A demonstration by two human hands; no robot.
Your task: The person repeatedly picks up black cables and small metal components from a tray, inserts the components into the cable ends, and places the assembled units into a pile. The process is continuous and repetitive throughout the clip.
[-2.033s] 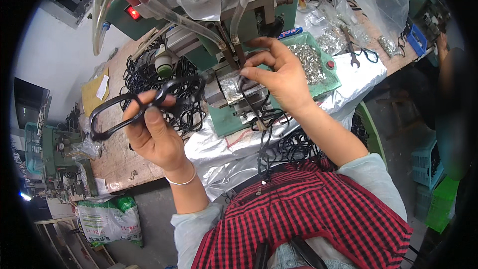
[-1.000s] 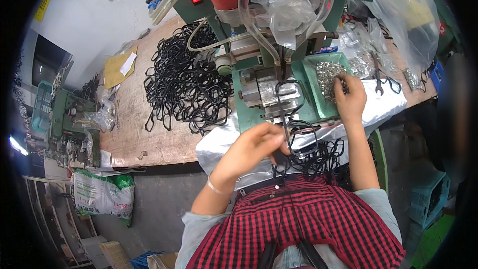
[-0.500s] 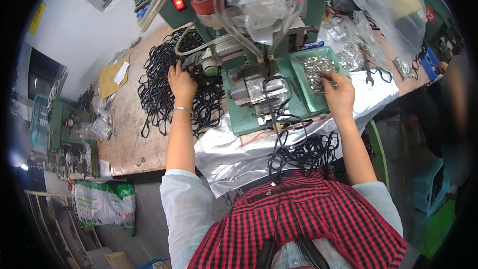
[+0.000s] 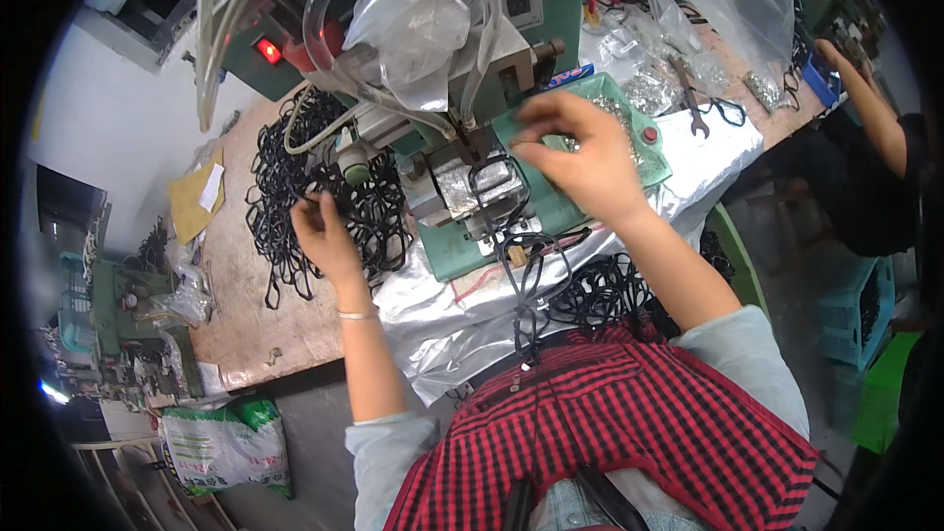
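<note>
Black loops lie by the left fingers, a printed sack below

Even, moderately bright light covers the tabletop, while the floor beyond its right end is dim. Silvery foil over the near edge throws back white glare, a red-lit switch glows above the far edge, and a small white light flares past the left end. Motion blur smears the right grip; fisheye distortion bends straight lines toward a black rim.
</note>
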